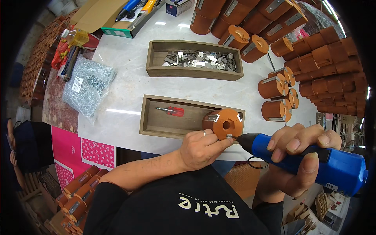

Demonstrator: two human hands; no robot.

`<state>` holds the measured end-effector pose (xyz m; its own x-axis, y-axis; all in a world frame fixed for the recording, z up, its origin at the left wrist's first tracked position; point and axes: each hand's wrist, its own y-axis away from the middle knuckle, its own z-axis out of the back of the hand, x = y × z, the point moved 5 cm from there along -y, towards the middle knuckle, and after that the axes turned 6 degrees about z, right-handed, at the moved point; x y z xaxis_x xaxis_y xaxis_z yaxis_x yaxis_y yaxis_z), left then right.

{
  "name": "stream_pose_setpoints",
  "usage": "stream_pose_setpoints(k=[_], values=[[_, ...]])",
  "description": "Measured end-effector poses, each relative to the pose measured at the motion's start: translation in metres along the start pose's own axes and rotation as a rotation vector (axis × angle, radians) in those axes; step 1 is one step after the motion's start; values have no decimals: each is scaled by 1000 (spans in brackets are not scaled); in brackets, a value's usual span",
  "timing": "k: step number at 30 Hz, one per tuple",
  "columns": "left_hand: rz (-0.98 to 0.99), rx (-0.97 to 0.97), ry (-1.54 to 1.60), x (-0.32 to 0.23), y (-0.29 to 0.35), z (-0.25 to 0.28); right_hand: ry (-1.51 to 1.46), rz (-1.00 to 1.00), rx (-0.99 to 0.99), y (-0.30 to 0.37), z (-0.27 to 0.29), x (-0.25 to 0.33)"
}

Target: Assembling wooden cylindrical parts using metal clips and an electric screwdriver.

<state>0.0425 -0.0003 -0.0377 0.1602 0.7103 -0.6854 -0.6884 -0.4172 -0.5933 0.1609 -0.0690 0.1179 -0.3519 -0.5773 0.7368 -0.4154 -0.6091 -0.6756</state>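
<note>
My right hand [299, 156] is wrapped round a blue electric screwdriver [261, 145], its black tip pointing left. The tip meets the near edge of an orange-brown cylinder [230, 117] that has a round hole in its end face. Closed at that same edge, my left hand [203, 148] has its fingertips on a small silver metal plate [229, 136]. More metal pieces sit on the cylinder's upper rim. The cylinder rests on the right end of a wooden tray [156, 132], where a red-handled screwdriver [174, 111] also lies.
A second wooden tray [150, 73] farther back holds loose metal plates. Brown cylinders [273, 86] stand and stack along the right. A clear bag of screws [89, 84] lies at left, near a bottle [80, 39]. An open box [129, 30] is at the back.
</note>
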Motion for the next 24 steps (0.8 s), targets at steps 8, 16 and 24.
stream_pose_setpoints(k=[8, 16, 24], values=[[-4, -7, -1, 1, 0, 0, 22, 5, 5, 0, -8, -4], [6, -8, 0, 0, -1, 2, 41, 0, 34, -2, -12, -7], [11, -42, -8, 0, -2, 2, 55, -42, 18, -1, -16, -9]])
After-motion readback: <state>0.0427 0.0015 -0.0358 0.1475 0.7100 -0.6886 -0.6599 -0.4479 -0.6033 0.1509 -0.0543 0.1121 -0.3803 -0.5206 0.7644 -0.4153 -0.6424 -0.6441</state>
